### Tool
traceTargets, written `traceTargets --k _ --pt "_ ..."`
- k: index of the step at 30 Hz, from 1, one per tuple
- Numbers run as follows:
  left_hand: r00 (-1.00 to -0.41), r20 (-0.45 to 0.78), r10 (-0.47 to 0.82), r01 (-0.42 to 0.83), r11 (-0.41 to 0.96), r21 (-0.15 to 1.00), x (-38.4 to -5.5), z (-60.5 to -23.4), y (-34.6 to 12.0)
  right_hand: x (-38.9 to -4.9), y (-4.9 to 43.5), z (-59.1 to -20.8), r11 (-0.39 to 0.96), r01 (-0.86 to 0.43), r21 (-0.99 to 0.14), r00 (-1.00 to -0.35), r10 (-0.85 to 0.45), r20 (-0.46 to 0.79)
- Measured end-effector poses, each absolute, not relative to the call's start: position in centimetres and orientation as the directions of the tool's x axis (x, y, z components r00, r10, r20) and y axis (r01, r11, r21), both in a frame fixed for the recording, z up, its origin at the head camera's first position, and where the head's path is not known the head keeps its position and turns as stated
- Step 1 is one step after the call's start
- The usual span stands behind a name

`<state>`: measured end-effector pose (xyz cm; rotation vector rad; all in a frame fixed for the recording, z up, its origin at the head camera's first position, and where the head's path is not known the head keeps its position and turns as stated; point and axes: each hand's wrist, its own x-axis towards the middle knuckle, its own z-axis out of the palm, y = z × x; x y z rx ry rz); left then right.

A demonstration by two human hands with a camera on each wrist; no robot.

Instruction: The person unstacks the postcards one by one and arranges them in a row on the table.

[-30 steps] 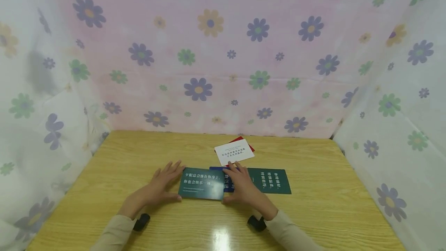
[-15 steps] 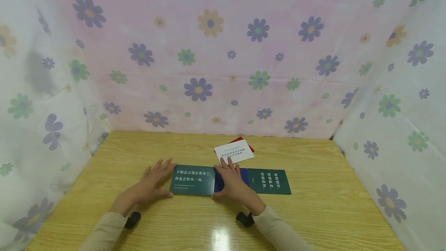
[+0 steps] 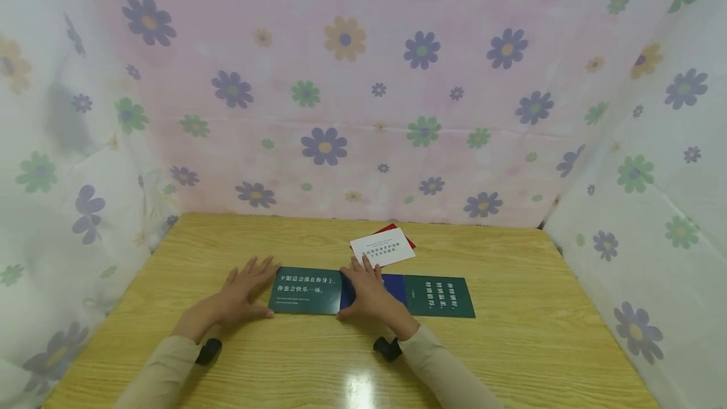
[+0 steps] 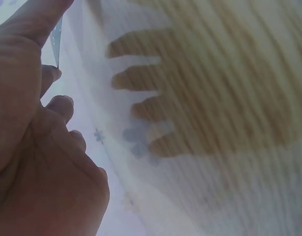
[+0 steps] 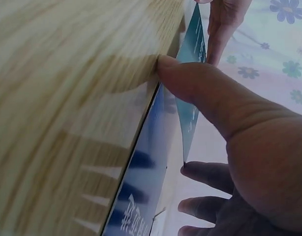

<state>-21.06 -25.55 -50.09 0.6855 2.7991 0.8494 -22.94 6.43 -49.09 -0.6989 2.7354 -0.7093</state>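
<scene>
A dark green card (image 3: 309,300) with white lettering is held level by its two short ends, in the head view just left of the middle. My left hand (image 3: 238,298) grips its left corners between thumb and fingertips. The right-hand corners are gripped the same way by my right hand (image 3: 370,295). Partly hidden under that hand lies a blue card (image 3: 396,287), beside a second green card (image 3: 443,296) with sideways lettering. In the right wrist view the held card (image 5: 186,115) appears raised off the table, above the blue card (image 5: 150,142). Only a sliver of it shows in the left wrist view.
A white card (image 3: 392,246) lies askew over a red card (image 3: 392,227) behind the row. The wooden table (image 3: 500,358) meets a flowered cloth (image 3: 363,169) at the back and both sides. Each wrist wears a black camera.
Both hands have moved left and slightly away with the green card, exposing more of the blue card beneath. The second green, white and red cards have stayed put.
</scene>
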Motion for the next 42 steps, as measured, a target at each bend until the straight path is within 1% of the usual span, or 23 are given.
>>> traceTargets --k 5,8,14,19,42 --pt "-0.871 0.050 0.488 0.427 0.706 0.565 -21.5 -50.6 -26.0 -23.3 5.9 -48.8 0.774 -0.372 -0.512 -0.863 -0.492 -0.117" --pt "-0.865 0.049 0.500 0.434 0.694 0.574 -21.6 -50.7 -26.2 -23.3 5.7 -48.6 0.782 -0.360 -0.509 -0.865 -0.484 -0.132" --pt "-0.871 -0.037 0.489 0.382 0.724 0.574 -21.8 -49.7 -26.1 -23.5 5.3 -48.2 0.806 -0.349 -0.479 -0.865 -0.473 -0.165" --pt "-0.865 -0.088 0.494 0.362 0.735 0.573 -22.0 -48.9 -25.8 -23.6 5.3 -48.1 0.810 -0.340 -0.477 -0.864 -0.470 -0.182" --pt "-0.861 -0.163 0.483 0.298 0.736 0.608 -22.0 -48.3 -25.6 -23.9 5.5 -47.9 0.817 -0.329 -0.473 -0.850 -0.475 -0.229"
